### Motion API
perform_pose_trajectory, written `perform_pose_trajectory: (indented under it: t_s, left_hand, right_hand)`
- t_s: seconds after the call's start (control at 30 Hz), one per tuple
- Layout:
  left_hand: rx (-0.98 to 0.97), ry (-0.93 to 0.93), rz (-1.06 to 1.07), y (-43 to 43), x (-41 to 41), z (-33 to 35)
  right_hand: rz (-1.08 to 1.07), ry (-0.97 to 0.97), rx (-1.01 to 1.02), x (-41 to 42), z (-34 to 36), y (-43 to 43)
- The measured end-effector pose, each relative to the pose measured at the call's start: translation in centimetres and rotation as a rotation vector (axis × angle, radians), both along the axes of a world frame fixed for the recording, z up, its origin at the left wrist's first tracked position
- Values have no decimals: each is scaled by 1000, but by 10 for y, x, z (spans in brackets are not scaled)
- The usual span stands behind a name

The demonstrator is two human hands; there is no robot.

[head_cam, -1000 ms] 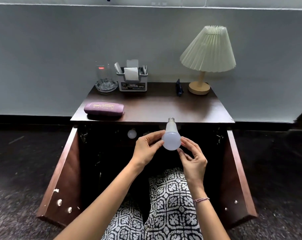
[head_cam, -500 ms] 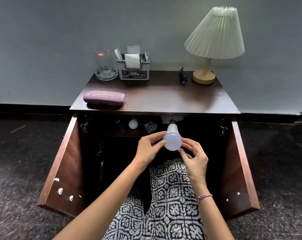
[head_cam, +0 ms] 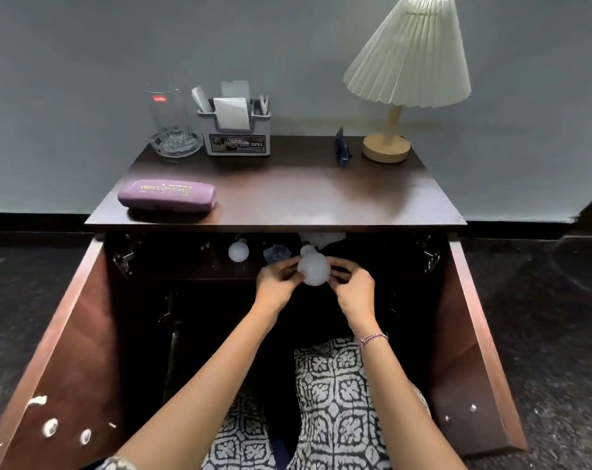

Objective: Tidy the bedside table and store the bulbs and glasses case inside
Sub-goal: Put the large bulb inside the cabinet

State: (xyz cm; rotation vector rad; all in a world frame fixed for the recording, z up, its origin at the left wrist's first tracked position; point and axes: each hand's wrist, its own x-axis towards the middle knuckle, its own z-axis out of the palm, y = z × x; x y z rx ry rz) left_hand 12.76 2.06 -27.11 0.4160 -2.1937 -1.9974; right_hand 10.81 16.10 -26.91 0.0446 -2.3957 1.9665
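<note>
- Both hands hold one white bulb (head_cam: 314, 270) between them at the open front of the bedside table (head_cam: 450, 224), just under the front edge of its worktop
- The left hand (head_cam: 277, 278) has its fingers (head_cam: 289, 266) closed on the left side of the globe; the right hand (head_cam: 354, 290) has its fingers (head_cam: 338, 266) closed on the right side — the globe faces the camera and the neck points back into the cabinet
- A second bulb (head_cam: 238, 251) lies on the dark shelf inside, to the left of the held one and apart from it
- The purple glasses case (head_cam: 166, 195) lies flat on the worktop near its front left corner, well apart from both hands
- At the back of the worktop stand a clear glass (head_cam: 168, 113) in a glass dish, a grey organiser (head_cam: 235, 139) with papers beside it, a small dark blue object (head_cam: 342, 147), and a lamp (head_cam: 408, 56) with a pleated shade on a wooden base
- Both cabinet doors — left door (head_cam: 60, 351), right door (head_cam: 474, 351) — stand swung wide open
</note>
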Motion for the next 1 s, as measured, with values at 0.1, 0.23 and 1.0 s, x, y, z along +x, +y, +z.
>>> perform_pose_trajectory:
  t_s: [0.1, 0.23, 1.0]
  left_hand:
    - [-55, -38, 5, 1, -15, -8]
    - [-85, -57, 32, 1, -27, -17]
    - [28, -22, 64, 15, -33, -47]
  right_hand:
    - [-26, -16, -11, -16, -11, -5]
    - [-79, -53, 136, -39, -19, -12]
    - [-338, -184, -61, -46, -39, -27]
